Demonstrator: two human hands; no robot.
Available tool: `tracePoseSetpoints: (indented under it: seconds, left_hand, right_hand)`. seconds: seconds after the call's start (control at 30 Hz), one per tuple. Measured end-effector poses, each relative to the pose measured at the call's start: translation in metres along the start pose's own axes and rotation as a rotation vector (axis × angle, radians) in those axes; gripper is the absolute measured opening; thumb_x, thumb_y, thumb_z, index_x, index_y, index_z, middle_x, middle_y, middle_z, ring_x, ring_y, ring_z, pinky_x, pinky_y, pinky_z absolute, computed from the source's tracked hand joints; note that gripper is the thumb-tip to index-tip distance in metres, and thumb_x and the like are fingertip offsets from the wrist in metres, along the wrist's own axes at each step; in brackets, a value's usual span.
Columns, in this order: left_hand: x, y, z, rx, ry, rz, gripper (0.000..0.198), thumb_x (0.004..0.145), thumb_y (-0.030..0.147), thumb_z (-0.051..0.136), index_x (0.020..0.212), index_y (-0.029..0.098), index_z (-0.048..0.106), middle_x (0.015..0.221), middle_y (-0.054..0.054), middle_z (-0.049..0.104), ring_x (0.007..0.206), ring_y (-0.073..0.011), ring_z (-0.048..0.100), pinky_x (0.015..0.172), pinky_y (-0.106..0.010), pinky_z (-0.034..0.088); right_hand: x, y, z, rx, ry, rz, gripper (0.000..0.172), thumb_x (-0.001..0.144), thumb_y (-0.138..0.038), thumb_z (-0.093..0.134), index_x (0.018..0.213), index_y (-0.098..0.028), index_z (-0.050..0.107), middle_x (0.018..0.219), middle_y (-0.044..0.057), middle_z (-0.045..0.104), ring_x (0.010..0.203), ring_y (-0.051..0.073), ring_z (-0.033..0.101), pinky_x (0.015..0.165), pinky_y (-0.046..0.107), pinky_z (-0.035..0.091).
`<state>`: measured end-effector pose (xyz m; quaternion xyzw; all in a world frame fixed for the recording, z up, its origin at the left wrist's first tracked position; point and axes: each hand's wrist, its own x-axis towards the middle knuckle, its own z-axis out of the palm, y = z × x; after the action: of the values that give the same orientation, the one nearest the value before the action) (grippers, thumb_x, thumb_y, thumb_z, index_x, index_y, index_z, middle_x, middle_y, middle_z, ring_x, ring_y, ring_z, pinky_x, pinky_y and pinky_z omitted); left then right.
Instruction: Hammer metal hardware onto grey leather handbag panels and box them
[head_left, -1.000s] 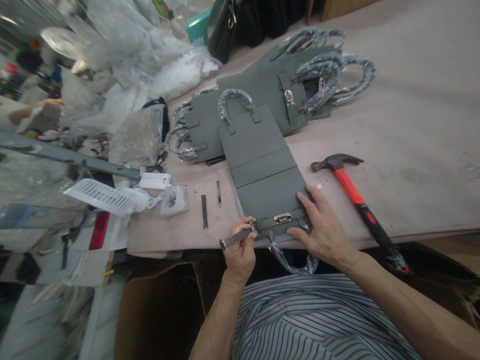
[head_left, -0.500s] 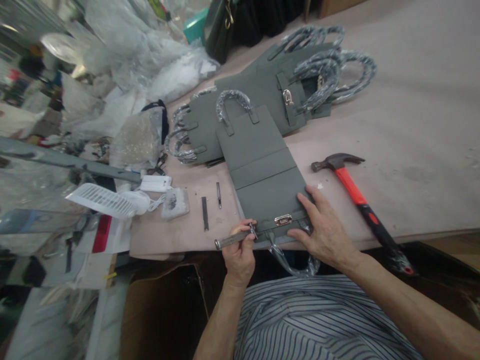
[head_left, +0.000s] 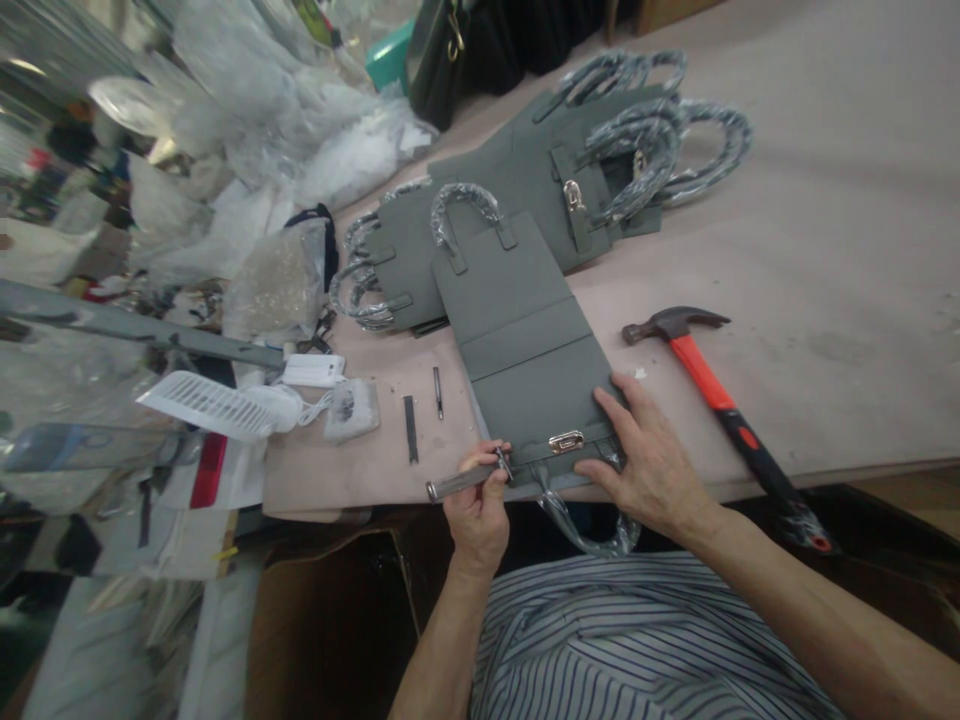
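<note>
A grey handbag panel piece (head_left: pixel 517 330) lies at the table's near edge, with a plastic-wrapped handle at each end and a shiny metal clasp (head_left: pixel 565 441) near the close end. My left hand (head_left: pixel 480 505) is closed around a metal punch (head_left: pixel 457 484), a short rod held aslant at the panel's lower left corner. A small shiny metal part (head_left: pixel 503 461) shows by its fingertips; whether it belongs to the punch I cannot tell. Fingers apart, my right hand (head_left: pixel 652 460) rests on the panel's right edge beside the clasp. The near wrapped handle (head_left: pixel 589 535) hangs over the table edge.
To the right lies a claw hammer (head_left: pixel 709 385) with a red and black handle. Several grey bag pieces (head_left: pixel 517 160) are stacked behind. On the left are a flat metal tool (head_left: pixel 410 428), a thin rod (head_left: pixel 438 392), a small white fan (head_left: pixel 217 402) and plastic bags (head_left: pixel 277 280).
The view has shifted very slightly. Both hands, the punch and the panel stay nearly where they were.
</note>
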<state>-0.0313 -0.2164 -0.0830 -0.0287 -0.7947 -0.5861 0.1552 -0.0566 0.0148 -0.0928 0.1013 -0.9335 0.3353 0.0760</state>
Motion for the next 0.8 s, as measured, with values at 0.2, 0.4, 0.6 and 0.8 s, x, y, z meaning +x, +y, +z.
tracePoseSetpoints:
  seconds: [0.2,0.4,0.6,0.8]
  left_hand:
    - [0.0043,0.0015,-0.0032,0.020,-0.022,-0.049,0.013,0.099,0.030,0.058,0.100,0.018,0.062,0.109,-0.011,0.073,0.099,-0.0219,0.075,0.088,-0.036,0.062]
    - [0.0059,-0.0014,-0.0065,-0.088,-0.053,-0.139,0.011,0.098,0.029,0.060,0.099,0.019,0.063,0.111,-0.009,0.070,0.099,-0.0217,0.074,0.088,-0.037,0.062]
    - [0.0054,-0.0026,-0.0052,-0.165,-0.021,-0.192,0.015,0.096,0.032,0.063,0.097,0.018,0.064,0.111,-0.010,0.070,0.097,-0.0226,0.075,0.086,-0.038,0.062]
    - [0.0034,-0.0046,-0.0072,-0.157,-0.028,-0.159,0.012,0.097,0.030,0.063,0.099,0.018,0.064,0.112,-0.009,0.070,0.099,-0.0225,0.074,0.086,-0.038,0.062]
  right_hand:
    - [-0.0004,0.0006,0.0001,0.003,0.002,0.000,0.084,0.088,-0.063,0.060,0.151,-0.012,0.038,0.159,0.026,0.030,0.144,0.045,0.036,0.112,0.063,0.041]
    - [-0.0003,0.0014,0.0012,-0.008,0.012,-0.015,0.083,0.088,-0.062,0.061,0.150,-0.011,0.039,0.158,0.026,0.031,0.143,0.045,0.036,0.112,0.064,0.041]
    - [-0.0003,0.0009,0.0012,-0.004,0.011,-0.011,0.082,0.087,-0.058,0.064,0.150,-0.012,0.039,0.159,0.026,0.030,0.144,0.044,0.036,0.113,0.063,0.040]
    - [-0.0011,0.0013,0.0009,-0.003,0.011,-0.015,0.082,0.087,-0.059,0.063,0.149,-0.010,0.040,0.158,0.026,0.031,0.144,0.043,0.036,0.113,0.061,0.040]
